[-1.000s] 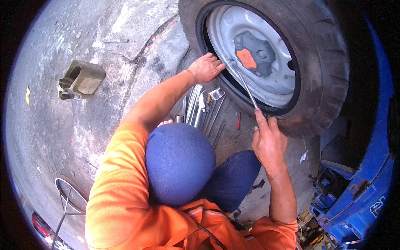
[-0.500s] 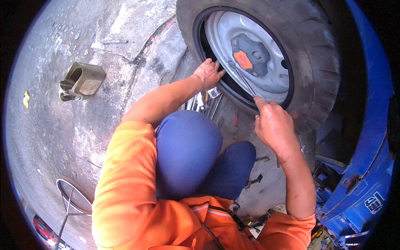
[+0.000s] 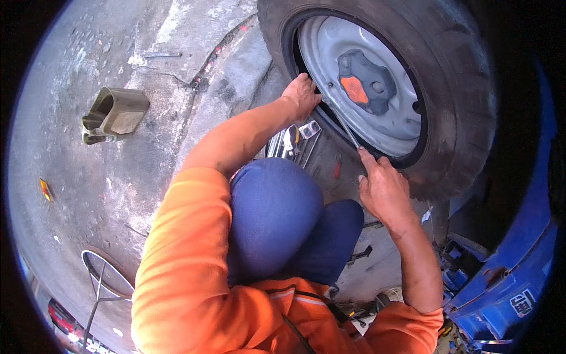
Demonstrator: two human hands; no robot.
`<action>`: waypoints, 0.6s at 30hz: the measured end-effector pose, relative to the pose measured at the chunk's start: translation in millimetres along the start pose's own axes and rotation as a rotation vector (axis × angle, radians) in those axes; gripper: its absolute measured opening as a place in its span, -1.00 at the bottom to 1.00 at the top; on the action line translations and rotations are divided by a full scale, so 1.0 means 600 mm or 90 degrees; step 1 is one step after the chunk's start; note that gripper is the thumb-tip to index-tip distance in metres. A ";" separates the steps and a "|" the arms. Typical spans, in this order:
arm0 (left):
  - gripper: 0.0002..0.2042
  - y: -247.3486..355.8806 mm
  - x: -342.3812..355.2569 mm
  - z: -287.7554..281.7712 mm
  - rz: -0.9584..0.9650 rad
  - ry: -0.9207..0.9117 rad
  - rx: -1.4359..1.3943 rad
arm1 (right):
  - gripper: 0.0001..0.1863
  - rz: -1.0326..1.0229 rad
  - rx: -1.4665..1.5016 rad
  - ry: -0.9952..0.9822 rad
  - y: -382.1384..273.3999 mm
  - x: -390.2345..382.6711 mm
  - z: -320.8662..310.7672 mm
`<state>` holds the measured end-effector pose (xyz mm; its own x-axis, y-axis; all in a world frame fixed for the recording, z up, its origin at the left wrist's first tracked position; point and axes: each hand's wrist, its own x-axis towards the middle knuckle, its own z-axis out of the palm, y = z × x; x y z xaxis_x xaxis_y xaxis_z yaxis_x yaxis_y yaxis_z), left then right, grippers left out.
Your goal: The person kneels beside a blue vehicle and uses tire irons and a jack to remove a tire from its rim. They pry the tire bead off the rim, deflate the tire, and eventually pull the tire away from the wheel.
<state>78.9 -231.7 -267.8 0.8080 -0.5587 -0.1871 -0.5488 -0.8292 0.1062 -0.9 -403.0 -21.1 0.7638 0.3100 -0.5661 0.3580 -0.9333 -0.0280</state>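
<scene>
A big black tyre [image 3: 457, 121] stands in front of me around a grey steel wheel rim [image 3: 392, 65], whose dark centre carries an orange patch. A dark gap shows between tyre bead and rim on the near left. At that gap is my left hand [image 3: 302, 96], fingers curled and their tips hidden against the edge. My right hand [image 3: 384, 186] is closed around a thin metal bar [image 3: 349, 128], probably a tyre lever. Its far end rests at the rim's lower left edge; the end inside my palm is hidden.
Several metal tools [image 3: 285, 143] and a red-handled screwdriver [image 3: 337, 167] lie on the floor below the tyre. A cut-open container [image 3: 127, 111] stands at left, with a round metal frame [image 3: 106, 274] nearer. Blue vehicle bodywork [image 3: 501, 277] borders the right side.
The bar in my right hand has shifted, its tip now down at the rim edge. My left hand is bent more tightly at the gap. The whole view has moved slightly.
</scene>
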 end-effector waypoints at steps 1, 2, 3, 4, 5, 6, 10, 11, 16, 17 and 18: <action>-0.49 -0.004 0.001 0.003 -0.002 0.011 0.023 | -0.48 0.006 -0.008 0.014 -0.004 -0.004 0.002; -0.48 -0.006 0.005 -0.001 0.005 -0.011 0.008 | -0.49 0.016 -0.022 0.014 -0.006 -0.010 0.004; -0.46 -0.010 0.009 -0.005 0.014 -0.034 -0.006 | -0.49 0.028 -0.036 0.015 -0.009 -0.017 0.005; -0.45 -0.012 0.013 -0.009 0.023 -0.057 -0.020 | -0.50 0.040 -0.049 0.014 -0.009 -0.023 0.006; -0.38 -0.015 0.010 -0.021 0.021 -0.105 -0.024 | -0.52 0.045 -0.022 0.020 -0.006 -0.030 0.011; -0.36 -0.013 0.010 -0.023 0.020 -0.125 -0.029 | -0.53 0.050 0.006 0.026 -0.001 -0.037 0.015; -0.28 0.003 0.007 -0.030 0.026 -0.154 -0.035 | -0.58 0.073 0.134 0.067 0.025 -0.061 0.041; -0.28 0.014 0.000 -0.026 0.023 -0.133 -0.028 | -0.58 0.074 0.157 0.068 0.028 -0.065 0.042; -0.26 0.038 -0.008 -0.028 0.024 -0.125 -0.044 | -0.56 0.070 0.430 0.028 0.054 -0.113 0.041; -0.36 0.035 -0.005 -0.029 0.020 -0.122 -0.052 | -0.54 0.137 0.509 -0.085 0.058 -0.127 0.031; -0.39 0.035 0.001 -0.031 0.020 -0.113 -0.046 | -0.54 0.163 0.579 -0.136 0.067 -0.141 0.048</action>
<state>71.8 -250.1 -247.8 0.7370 -0.5776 -0.3511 -0.5506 -0.8143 0.1839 -66.2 -472.0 2.0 0.6144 0.1219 -0.7795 -0.4276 -0.7789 -0.4588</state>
